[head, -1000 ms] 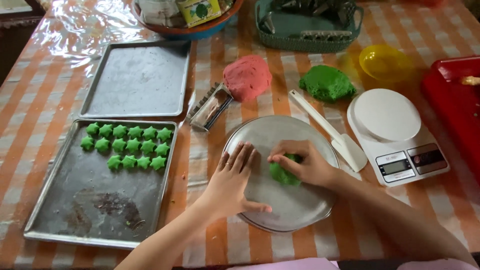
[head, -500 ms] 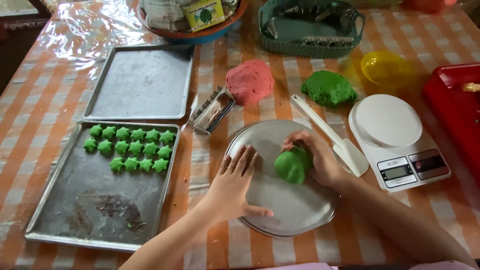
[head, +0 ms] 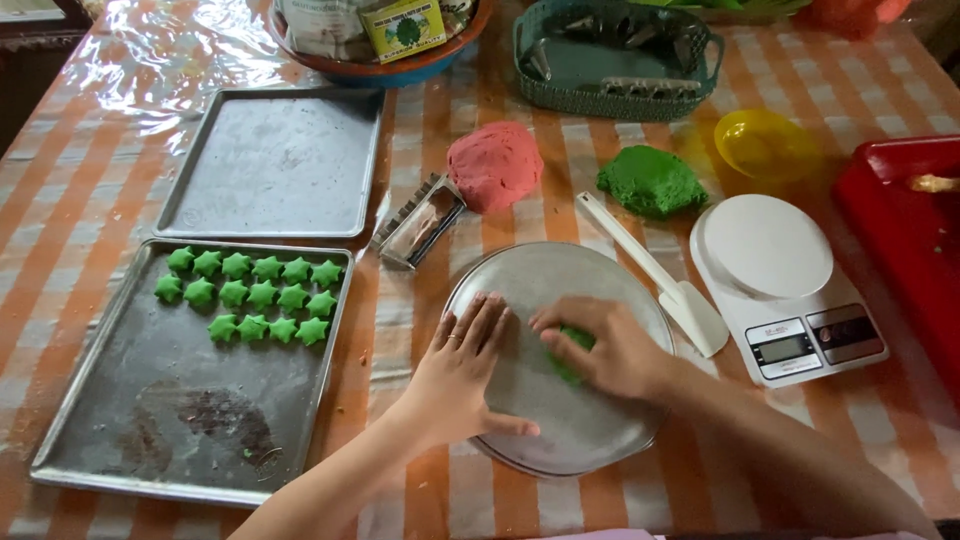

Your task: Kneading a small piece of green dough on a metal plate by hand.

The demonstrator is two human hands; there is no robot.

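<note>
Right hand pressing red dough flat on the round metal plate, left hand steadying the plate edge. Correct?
Not quite. In the head view the right hand presses green dough, not red, on the round metal plate. The red dough lies apart on the table. The left hand does rest on the plate.

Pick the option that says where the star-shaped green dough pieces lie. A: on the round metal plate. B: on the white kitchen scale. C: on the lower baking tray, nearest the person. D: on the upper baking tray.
C: the green stars sit in rows at the top of the lower baking tray.
</note>
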